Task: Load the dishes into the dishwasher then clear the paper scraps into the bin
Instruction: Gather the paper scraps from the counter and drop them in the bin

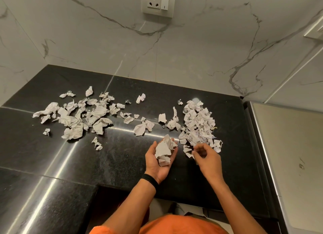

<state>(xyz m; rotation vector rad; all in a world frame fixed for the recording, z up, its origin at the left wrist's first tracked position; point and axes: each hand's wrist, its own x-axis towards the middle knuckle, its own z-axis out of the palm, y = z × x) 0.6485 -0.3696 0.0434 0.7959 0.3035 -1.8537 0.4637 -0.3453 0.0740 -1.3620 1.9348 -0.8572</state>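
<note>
Now, L to R: loose scraps (pixel 73 116) lie far left on surface (pixel 122 164); left hand (pixel 160 159) cups a wad (pixel 164 150), grip half-curled; right hand (pixel 205 156), nearer, pinches at pile (pixel 199 123) just beyond its fingertips.

Crumpled white paper scraps (pixel 199 123) lie scattered in two clusters; several sit cupped in a palm.

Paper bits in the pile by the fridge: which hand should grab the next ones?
The right hand. Its fingers are curled at the near edge of that pile and look free. The left hand lies palm up, already cupping a bunch of scraps, so it works better as the holder.
</note>
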